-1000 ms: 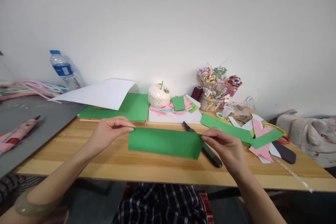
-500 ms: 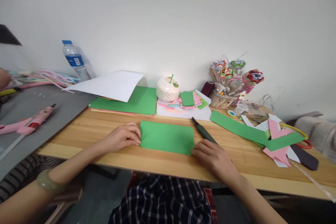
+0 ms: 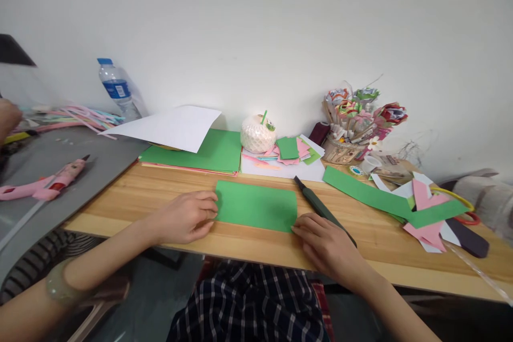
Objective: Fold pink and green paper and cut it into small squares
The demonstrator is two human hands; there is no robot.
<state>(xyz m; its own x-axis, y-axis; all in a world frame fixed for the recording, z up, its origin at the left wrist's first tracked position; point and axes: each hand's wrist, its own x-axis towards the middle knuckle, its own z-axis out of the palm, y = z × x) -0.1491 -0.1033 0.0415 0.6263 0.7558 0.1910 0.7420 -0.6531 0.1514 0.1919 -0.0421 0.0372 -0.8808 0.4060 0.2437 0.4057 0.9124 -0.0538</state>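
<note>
A green sheet of paper (image 3: 256, 206), folded into a long rectangle, lies in front of me on the wooden table. My left hand (image 3: 186, 219) is at its left edge, fingers curled and closed against it. At the lower right corner, my right hand (image 3: 326, 243) pinches the paper with bent fingers held together; the thumb is mostly hidden. Just beyond that hand lies a slim dark green tool (image 3: 320, 206) with a black tip, its lower part passing behind the knuckles.
Green card sheets (image 3: 216, 152) and a white sheet (image 3: 168, 127) lie behind. A wrapped white coconut (image 3: 257, 134) stands beside paper scraps (image 3: 287, 150). Paper flowers (image 3: 360, 109) fill a basket at right, near cut strips (image 3: 368, 195). A pink glue gun (image 3: 52, 184) and another person's hand (image 3: 8, 117) are left.
My left hand has rolled slightly, its fingers now curled lower along the paper's left edge. The right hand stays at the corner. The view has shifted a little.
</note>
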